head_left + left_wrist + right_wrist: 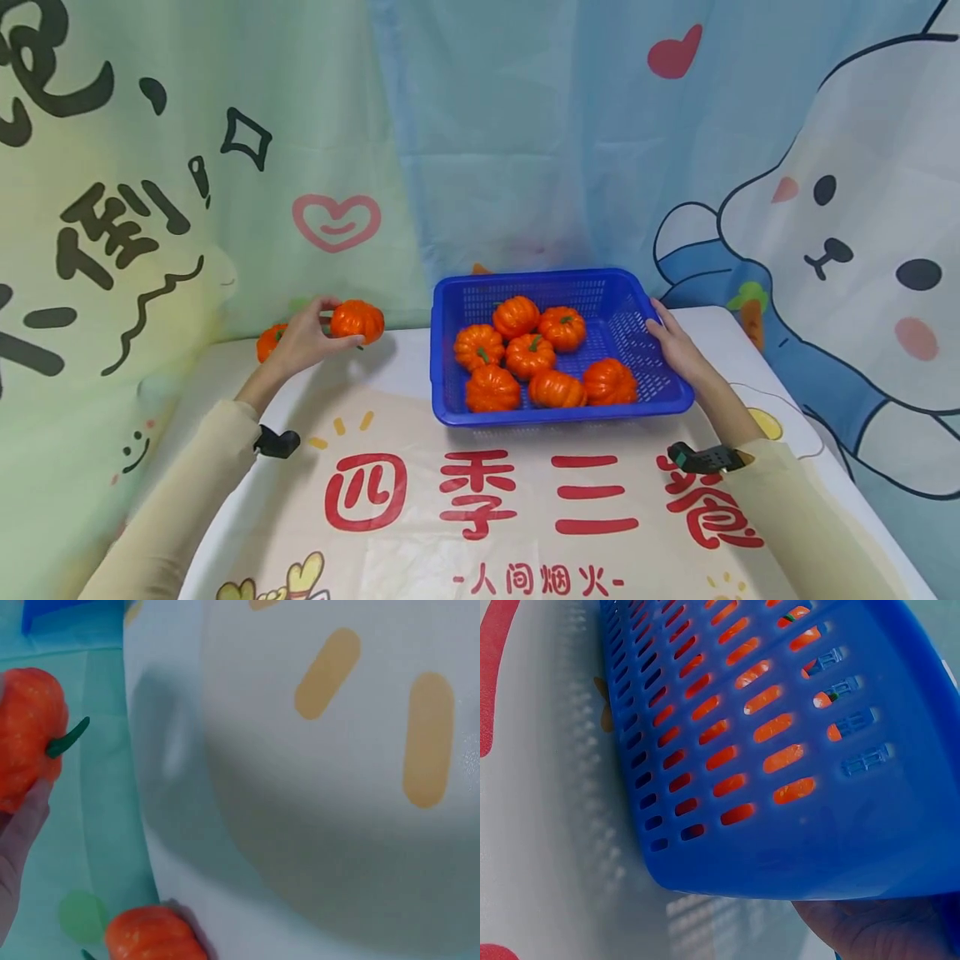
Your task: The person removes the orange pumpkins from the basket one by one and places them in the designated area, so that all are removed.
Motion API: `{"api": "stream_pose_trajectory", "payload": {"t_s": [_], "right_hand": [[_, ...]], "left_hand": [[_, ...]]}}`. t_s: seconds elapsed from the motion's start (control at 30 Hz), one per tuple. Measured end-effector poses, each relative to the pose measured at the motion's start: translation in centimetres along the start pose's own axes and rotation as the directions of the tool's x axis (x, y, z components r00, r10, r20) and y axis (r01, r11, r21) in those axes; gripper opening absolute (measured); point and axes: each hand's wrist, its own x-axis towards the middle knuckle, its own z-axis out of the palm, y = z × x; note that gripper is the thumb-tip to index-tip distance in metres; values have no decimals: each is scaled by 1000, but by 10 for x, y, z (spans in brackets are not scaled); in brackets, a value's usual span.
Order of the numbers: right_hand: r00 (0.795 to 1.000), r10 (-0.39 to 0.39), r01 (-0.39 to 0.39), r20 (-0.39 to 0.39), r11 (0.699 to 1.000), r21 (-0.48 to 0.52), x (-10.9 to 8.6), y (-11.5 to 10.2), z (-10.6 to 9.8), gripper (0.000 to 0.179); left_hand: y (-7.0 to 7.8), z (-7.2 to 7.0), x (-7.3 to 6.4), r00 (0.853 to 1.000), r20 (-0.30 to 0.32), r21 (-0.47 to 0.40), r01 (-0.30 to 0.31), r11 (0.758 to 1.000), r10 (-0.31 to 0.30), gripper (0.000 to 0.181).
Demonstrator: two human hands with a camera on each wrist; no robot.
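Note:
My left hand (306, 337) holds a small orange pumpkin (357, 322) between thumb and fingers, left of the blue basket. In the left wrist view this pumpkin (30, 739) shows a green stem pointing right. Another pumpkin (270, 342) lies at the table's back left, partly hidden behind the left hand. The blue plastic basket (562, 414) has slotted walls and contains several orange pumpkins. My right hand (675, 342) grips its right rim, thumb showing at the edge. In the right wrist view, the hand (877, 926) is partly hidden by the basket's wall (780, 855).
A white table (405, 354) carries a beige printed sheet (420, 567) with red characters. Behind it hangs a printed curtain (495, 133), close to the table's back edge. A thin cable (780, 400) runs along the right side.

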Motion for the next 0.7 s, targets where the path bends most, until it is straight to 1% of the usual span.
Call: {"api": "stream_pose_trajectory", "payload": {"t_s": [0.17, 0.37, 0.47, 0.6, 0.63, 0.7], "right_hand": [[1000, 7, -7, 2, 1000, 4, 3, 3, 1, 63], [1000, 10, -10, 6, 1000, -12, 5, 2, 0, 62], [1000, 7, -7, 6, 1000, -9, 5, 2, -1, 61], [1000, 6, -6, -1, 1000, -15, 5, 3, -1, 61], [1000, 7, -7, -2, 1000, -17, 5, 3, -1, 61], [1000, 10, -10, -2, 1000, -18, 4, 3, 0, 62]], "left_hand": [[-7, 3, -1, 1000, 2, 8, 31, 999, -31, 75], [-11, -1, 0, 999, -2, 16, 43, 999, -43, 77], [-10, -1, 1, 1000, -4, 22, -2, 1000, 2, 82], [-9, 0, 4, 996, -17, 76, -88, 993, 89, 86], [-8, 0, 4, 994, -20, 90, -103, 991, 105, 85], [-6, 1, 4, 993, -28, 101, -109, 989, 113, 82]]}}
